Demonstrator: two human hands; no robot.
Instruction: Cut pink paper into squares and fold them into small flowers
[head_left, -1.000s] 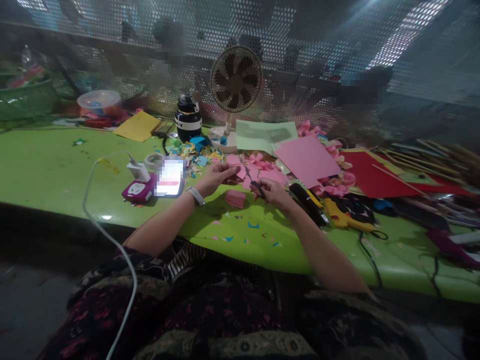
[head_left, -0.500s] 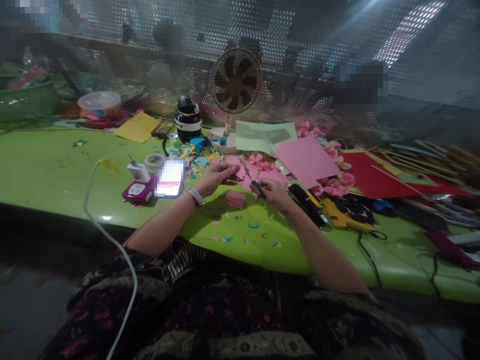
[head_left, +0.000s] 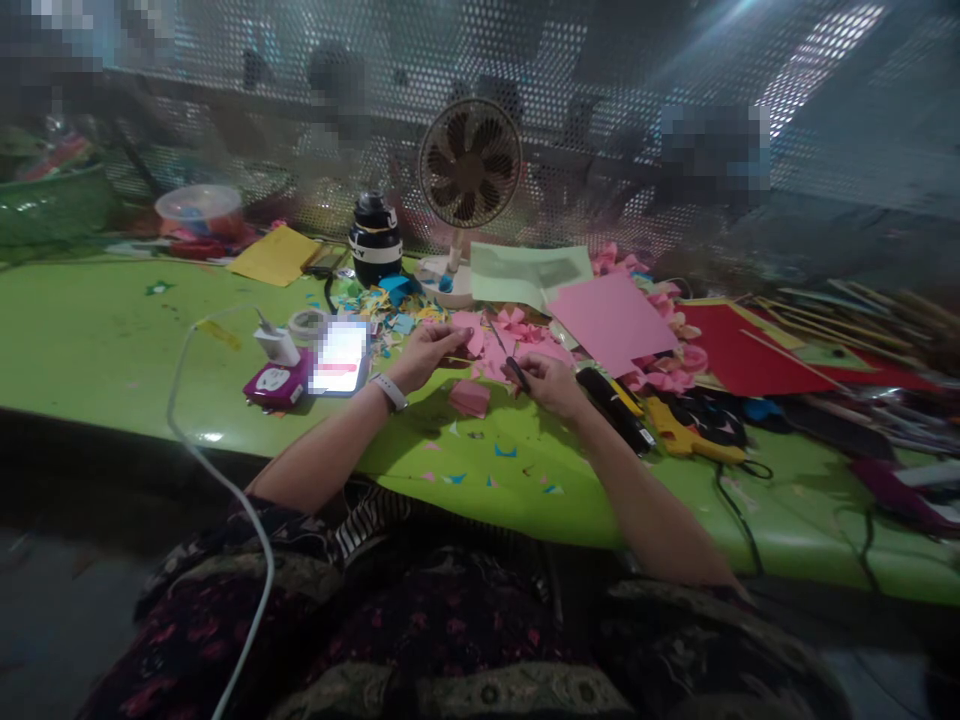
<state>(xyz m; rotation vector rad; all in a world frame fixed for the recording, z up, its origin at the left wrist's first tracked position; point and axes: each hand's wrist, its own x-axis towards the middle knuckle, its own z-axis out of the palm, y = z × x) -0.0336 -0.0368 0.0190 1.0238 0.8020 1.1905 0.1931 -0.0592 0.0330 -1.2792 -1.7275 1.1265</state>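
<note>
Between its thumb and fingers, my left hand [head_left: 436, 352] pinches a small piece of pink paper [head_left: 474, 332]. My right hand [head_left: 550, 382] is closed around the dark handles of a pair of scissors [head_left: 512, 365], whose blades point up and left beside that paper. Pink paper scraps [head_left: 519, 325] lie behind both hands and partly blend with the held piece. On the table just in front of the hands rests a small stack of cut pink paper [head_left: 470, 398].
A lit phone [head_left: 341, 358] leans by a purple box [head_left: 276, 385] on the left. Behind stand a black bottle [head_left: 376, 240] and a fan [head_left: 470, 163]. A pink sheet [head_left: 615, 325], a black cutter-like tool [head_left: 616, 412] and a yellow glue gun [head_left: 686, 430] lie right.
The scissors have shifted slightly and their blades now sit a little apart from the held paper's edge. My left hand has moved very slightly left.
</note>
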